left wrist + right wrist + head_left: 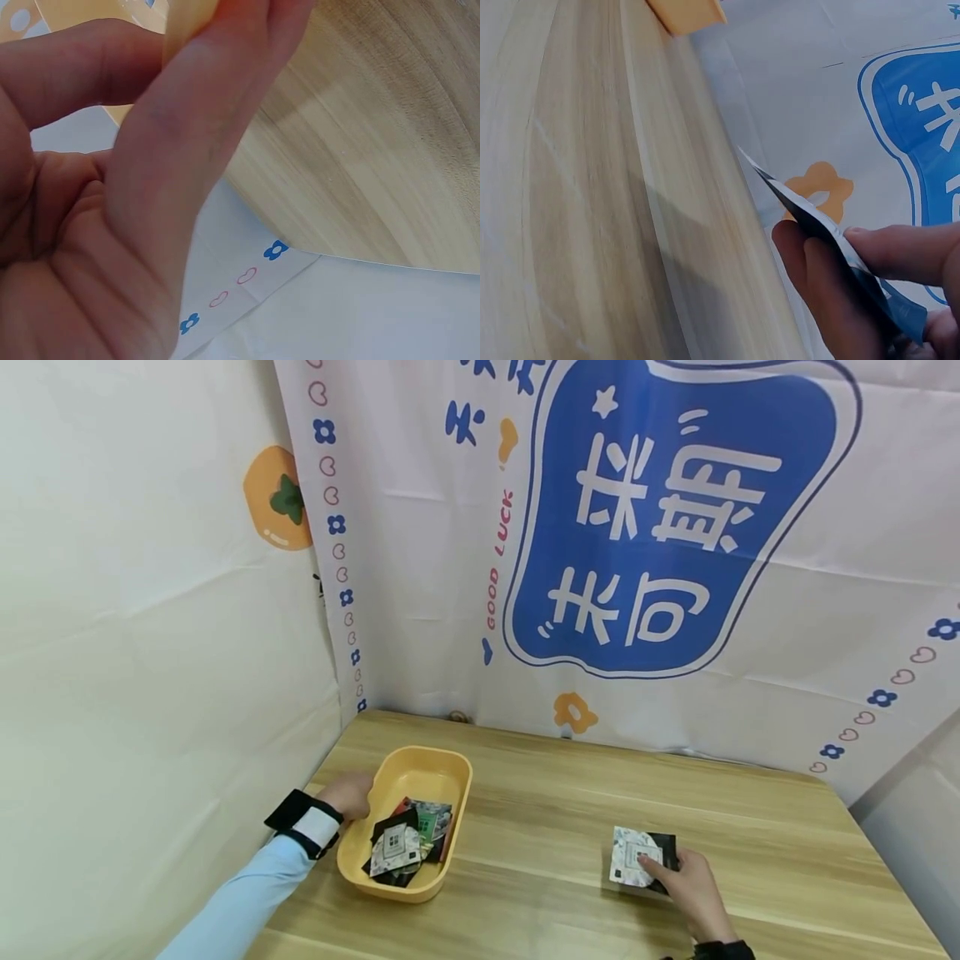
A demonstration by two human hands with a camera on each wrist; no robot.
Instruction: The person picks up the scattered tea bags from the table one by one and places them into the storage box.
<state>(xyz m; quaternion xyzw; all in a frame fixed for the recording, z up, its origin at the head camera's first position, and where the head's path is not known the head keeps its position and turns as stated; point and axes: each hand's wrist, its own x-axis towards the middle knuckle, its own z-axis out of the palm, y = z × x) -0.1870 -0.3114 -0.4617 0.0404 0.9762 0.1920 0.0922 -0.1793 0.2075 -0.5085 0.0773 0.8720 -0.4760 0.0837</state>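
Observation:
A yellow plastic basin (463, 793) stands at the left of the wooden table, with several small flat sachets (396, 847) in its near half, white, black and green. My left hand (348, 795) grips the basin's left rim between thumb and fingers; the left wrist view shows the rim pinched. Over the right part of the table, my right hand (690, 885) pinches a white and black sachet (630, 857), thumb on top and fingers beneath. In the right wrist view that sachet (817, 217) is seen nearly edge-on, raised off the tabletop.
The wooden table (540, 810) ends at a printed white cloth (420, 610) hanging behind it. A plain white cloth wall (150, 610) closes the left side, close to the left forearm. Bare wood lies between the basin and the right hand.

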